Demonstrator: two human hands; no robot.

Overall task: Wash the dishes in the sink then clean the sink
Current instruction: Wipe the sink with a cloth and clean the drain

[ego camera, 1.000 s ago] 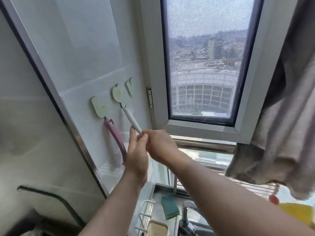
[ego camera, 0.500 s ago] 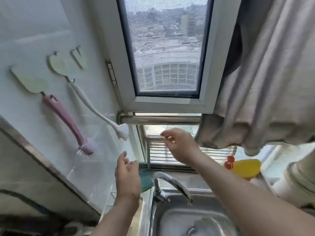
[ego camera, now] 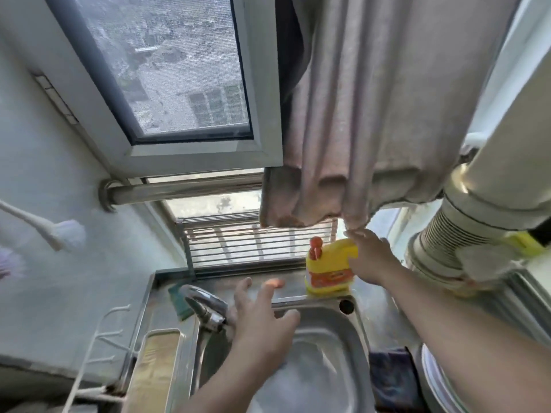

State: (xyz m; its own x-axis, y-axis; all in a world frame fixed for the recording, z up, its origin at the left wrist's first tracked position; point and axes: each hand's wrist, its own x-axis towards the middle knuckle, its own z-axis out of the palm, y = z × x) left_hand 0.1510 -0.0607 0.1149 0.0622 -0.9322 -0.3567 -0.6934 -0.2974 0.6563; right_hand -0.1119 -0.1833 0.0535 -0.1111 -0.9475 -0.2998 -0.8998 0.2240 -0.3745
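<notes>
— Steel sink (ego camera: pixel 351 323) sits below the window; where are the hands?
— Left hand (ego camera: pixel 262 320) hovers over the basin beside the faucet (ego camera: pixel 205 308), fingers spread, holding nothing. Right hand (ego camera: pixel 368 257) reaches the yellow detergent bottle (ego camera: pixel 328 272) at the sink's back edge, fingers loose.

A steel counter (ego camera: pixel 381 311) is carrying the sink (ego camera: pixel 354 329) and running along under the window. A yellow bottle (ego camera: pixel 328 271) with a red cap is standing upright on its back ledge, and a green sponge (ego camera: pixel 179 302) is lying there too, behind the tap (ego camera: pixel 205 308)
</notes>
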